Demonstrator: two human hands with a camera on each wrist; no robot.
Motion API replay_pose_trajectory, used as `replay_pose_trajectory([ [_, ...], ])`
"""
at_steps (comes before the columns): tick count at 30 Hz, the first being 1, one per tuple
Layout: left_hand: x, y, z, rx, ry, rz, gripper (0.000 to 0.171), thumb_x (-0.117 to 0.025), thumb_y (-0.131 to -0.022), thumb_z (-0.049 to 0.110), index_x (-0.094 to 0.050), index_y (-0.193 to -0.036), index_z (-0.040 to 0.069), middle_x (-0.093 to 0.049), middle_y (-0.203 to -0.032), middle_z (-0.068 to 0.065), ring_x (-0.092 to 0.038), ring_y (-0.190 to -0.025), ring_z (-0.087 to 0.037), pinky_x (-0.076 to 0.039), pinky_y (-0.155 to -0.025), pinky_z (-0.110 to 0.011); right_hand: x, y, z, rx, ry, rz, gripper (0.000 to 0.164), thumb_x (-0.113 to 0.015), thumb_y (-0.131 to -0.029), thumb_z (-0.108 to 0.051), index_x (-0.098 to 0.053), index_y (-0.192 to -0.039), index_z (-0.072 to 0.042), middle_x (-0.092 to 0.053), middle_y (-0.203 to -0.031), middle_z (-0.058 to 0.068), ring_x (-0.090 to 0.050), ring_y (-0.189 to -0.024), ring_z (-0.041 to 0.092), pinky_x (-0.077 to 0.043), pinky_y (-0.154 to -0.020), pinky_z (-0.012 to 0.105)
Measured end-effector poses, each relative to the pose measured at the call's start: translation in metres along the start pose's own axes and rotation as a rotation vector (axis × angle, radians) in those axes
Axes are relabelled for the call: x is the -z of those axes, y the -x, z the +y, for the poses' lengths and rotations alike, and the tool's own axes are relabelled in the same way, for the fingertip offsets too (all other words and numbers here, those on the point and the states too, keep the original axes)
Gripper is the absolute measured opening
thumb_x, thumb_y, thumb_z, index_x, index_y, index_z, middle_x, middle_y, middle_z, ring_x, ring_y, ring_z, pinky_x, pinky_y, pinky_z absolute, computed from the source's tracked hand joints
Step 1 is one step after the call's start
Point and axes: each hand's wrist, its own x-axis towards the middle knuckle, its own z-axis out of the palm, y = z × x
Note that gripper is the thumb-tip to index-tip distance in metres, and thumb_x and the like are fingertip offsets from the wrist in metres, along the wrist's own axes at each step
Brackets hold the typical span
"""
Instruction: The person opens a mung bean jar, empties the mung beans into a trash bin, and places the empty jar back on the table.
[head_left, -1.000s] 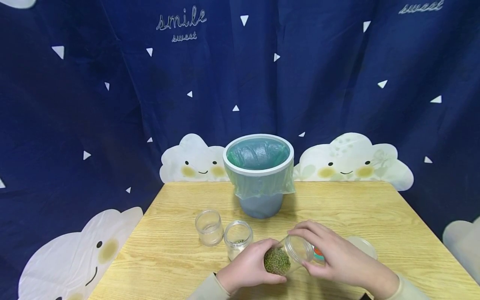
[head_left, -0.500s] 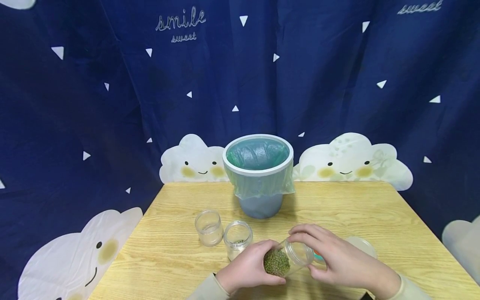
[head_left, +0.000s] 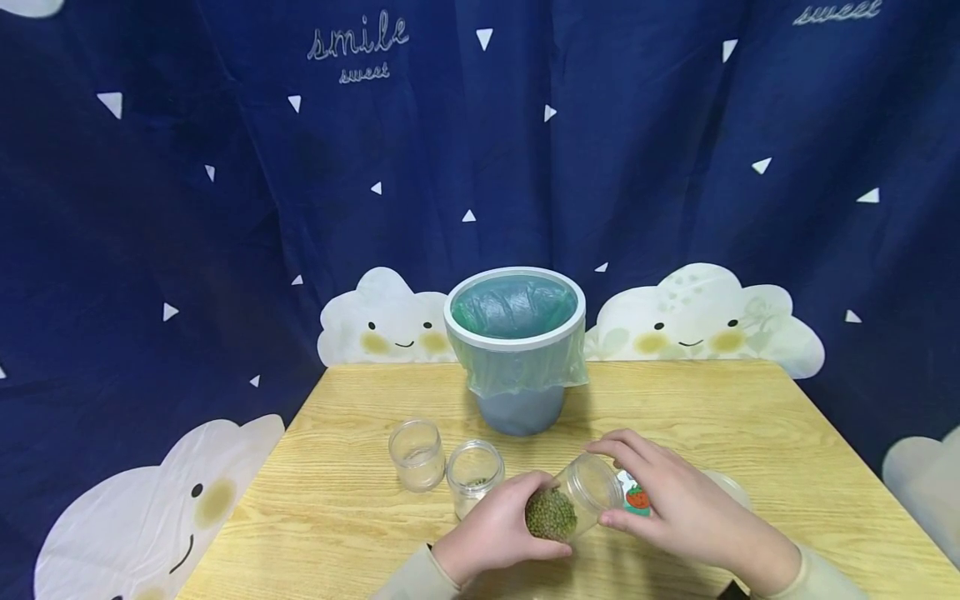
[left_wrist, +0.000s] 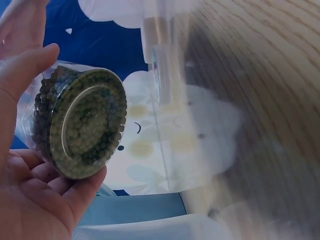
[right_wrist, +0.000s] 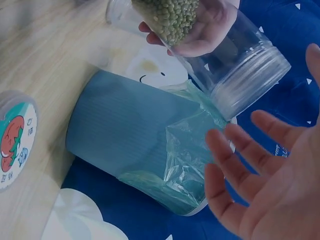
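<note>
A clear jar (head_left: 588,492) partly filled with small green beans (head_left: 551,515) is held tilted, its mouth toward the right. My left hand (head_left: 502,525) grips it round its bottom end, where the beans have gathered. In the left wrist view the jar's base (left_wrist: 87,125) faces the camera. My right hand (head_left: 675,504) is beside the jar's mouth, fingers spread and slightly bent. The right wrist view shows a gap between its fingertips (right_wrist: 215,137) and the threaded rim. Behind the right hand lies a round lid (head_left: 636,496) with a red fruit print, partly covered.
A blue-grey bin (head_left: 521,408) with a green bag stands at the table's back middle. Left of my hands are a clear jar (head_left: 417,471) and another jar (head_left: 468,492) with a little pale and green content. A pale round disc (head_left: 731,487) shows behind my right hand.
My right hand's fingers have come away from the jar's rim. The jar's mouth has risen slightly, and more of the fruit-print lid shows. My left hand keeps its grip.
</note>
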Motion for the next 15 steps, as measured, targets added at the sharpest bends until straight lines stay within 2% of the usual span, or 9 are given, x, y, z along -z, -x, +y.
replay_pose_trajectory([
  [5, -0.0013, -0.0002, -0.0012, 0.009, -0.004, 0.012, 0.065, -0.092, -0.076, 0.040, -0.063, -0.127, 0.013, -0.068, -0.112, 0.010, -0.058, -0.095, 0.005, -0.052, -0.085, -0.016, -0.0013, -0.0007, -0.0004, -0.013, 0.001, 0.001, 0.062, -0.072, -0.087, -0.063, -0.058, -0.137, -0.028, -0.057, -0.121, -0.019, -0.062, -0.100, 0.003, -0.057, -0.083, 0.035],
  [15, -0.0011, -0.0002, 0.0012, -0.010, -0.031, 0.007, 0.066, -0.092, -0.076, 0.041, -0.063, -0.128, 0.013, -0.068, -0.112, 0.011, -0.059, -0.097, 0.006, -0.051, -0.086, -0.015, -0.0049, -0.0013, -0.0021, -0.038, -0.056, -0.044, 0.054, -0.075, -0.090, -0.054, -0.060, -0.132, -0.025, -0.058, -0.116, -0.018, -0.056, -0.089, -0.001, -0.055, -0.076, 0.029],
])
